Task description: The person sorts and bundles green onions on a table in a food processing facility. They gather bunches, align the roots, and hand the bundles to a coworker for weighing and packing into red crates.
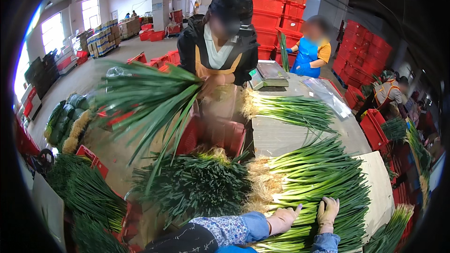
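Spring onions (306,182) lie in a wide layer before me, with pale roots to the left and green leaves to the right. My left hand (284,219) rests on their light stalks, index finger stretched out and the other fingers curled under. Whether it grips any stalks is hidden. My right hand (328,212) lies further right on the green leaves, its fingers slightly apart and nothing seen in them. Beyond this layer, a separate bunch of spring onions (291,107) lies across the table (274,138).
Opposite me, a person (219,42) holds a blurred leafy bunch (158,91). A scale (269,73) stands at the table's far end, near clear plastic bags (327,95). More spring onions (197,182) are heaped left of the table. Red crates (263,10) are stacked behind.
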Demonstrator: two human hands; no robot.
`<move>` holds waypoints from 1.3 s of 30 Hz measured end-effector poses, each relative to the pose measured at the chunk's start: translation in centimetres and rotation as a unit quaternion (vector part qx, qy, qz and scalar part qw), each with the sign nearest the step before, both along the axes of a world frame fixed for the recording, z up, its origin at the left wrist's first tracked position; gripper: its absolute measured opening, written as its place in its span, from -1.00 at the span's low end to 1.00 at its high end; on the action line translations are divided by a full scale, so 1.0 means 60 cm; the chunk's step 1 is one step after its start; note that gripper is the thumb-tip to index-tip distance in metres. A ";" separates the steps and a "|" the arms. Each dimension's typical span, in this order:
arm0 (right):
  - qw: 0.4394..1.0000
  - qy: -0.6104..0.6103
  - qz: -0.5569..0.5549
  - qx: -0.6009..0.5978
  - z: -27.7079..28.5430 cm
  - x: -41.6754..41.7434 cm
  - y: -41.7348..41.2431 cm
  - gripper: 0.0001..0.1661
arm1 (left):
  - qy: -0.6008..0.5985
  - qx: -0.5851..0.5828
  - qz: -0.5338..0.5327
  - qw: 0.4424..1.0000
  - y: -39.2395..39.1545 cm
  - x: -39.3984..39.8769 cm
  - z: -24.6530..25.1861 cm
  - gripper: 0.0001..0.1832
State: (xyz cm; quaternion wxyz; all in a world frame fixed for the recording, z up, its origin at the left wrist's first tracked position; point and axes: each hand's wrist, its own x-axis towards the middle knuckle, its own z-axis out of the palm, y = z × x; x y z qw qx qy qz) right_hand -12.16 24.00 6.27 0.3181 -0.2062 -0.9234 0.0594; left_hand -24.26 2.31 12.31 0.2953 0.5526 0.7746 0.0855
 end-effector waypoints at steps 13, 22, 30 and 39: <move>1.000 0.017 -0.012 -0.013 0.019 -0.005 -0.016 -0.81 | 0.023 0.026 -0.017 0.999 0.009 0.004 -0.036 -0.01; 0.999 0.027 -0.020 -0.040 0.037 -0.008 -0.030 -0.81 | 0.006 0.035 -0.018 0.999 0.002 0.001 -0.021 -0.07; 0.999 0.048 -0.009 -0.010 0.029 -0.014 -0.025 -0.79 | -0.006 0.031 -0.011 0.999 0.001 -0.003 -0.020 -0.03; 0.998 0.055 -0.015 -0.019 0.027 -0.008 -0.028 -0.76 | 0.009 0.007 -0.024 1.000 0.005 -0.005 -0.014 0.01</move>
